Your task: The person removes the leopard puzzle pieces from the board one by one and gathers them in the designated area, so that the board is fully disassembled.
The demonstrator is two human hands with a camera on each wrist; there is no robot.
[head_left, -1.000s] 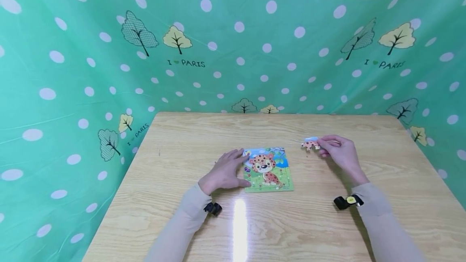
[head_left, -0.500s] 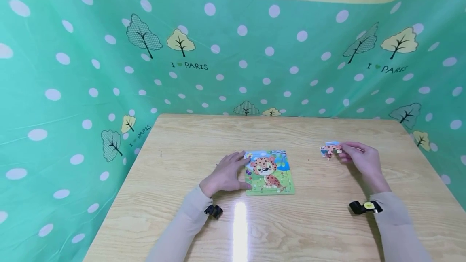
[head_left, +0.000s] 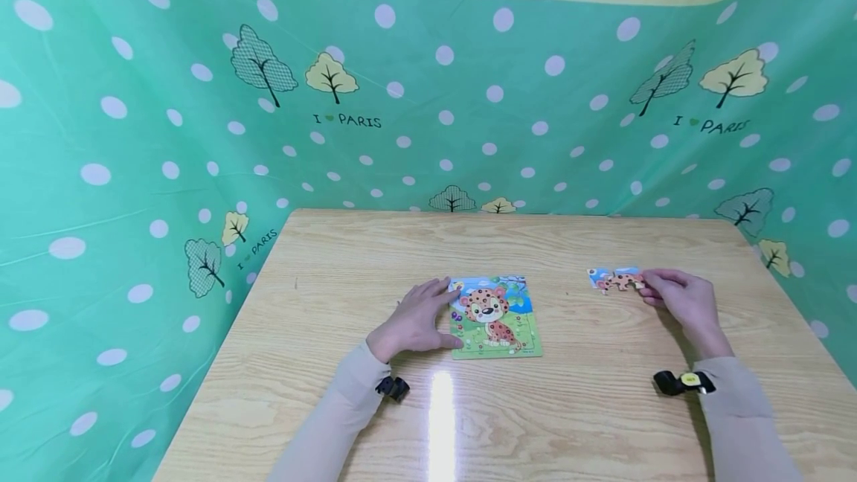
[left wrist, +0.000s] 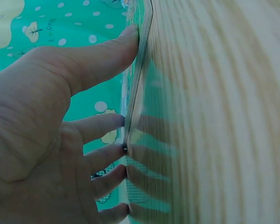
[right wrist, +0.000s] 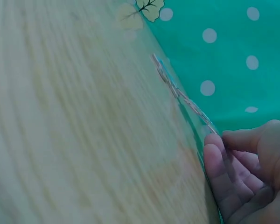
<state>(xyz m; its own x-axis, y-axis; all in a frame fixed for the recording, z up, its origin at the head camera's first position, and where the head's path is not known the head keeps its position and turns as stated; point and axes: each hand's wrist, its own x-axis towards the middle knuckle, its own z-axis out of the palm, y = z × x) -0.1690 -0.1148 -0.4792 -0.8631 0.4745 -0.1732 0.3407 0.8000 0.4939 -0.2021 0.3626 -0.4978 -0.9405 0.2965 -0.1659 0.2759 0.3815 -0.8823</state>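
I see L hand (head_left: 413,320) flat, fingers spread, touching the puzzle board (head_left: 494,316) mid-bench (head_left: 375,259). R hand (head_left: 684,300) grip pinches a puzzle piece (head_left: 626,280) lying beside another piece (head_left: 598,277), right of board.

We see a wooden bench (head_left: 509,422) set against a green dotted backdrop (head_left: 134,132). The left hand (head_left: 411,322) rests flat, its fingers touching the left edge of a leopard puzzle board (head_left: 494,316). Well apart to the right, the right hand (head_left: 683,302) pinches a puzzle piece (head_left: 617,279) lying on the bench.
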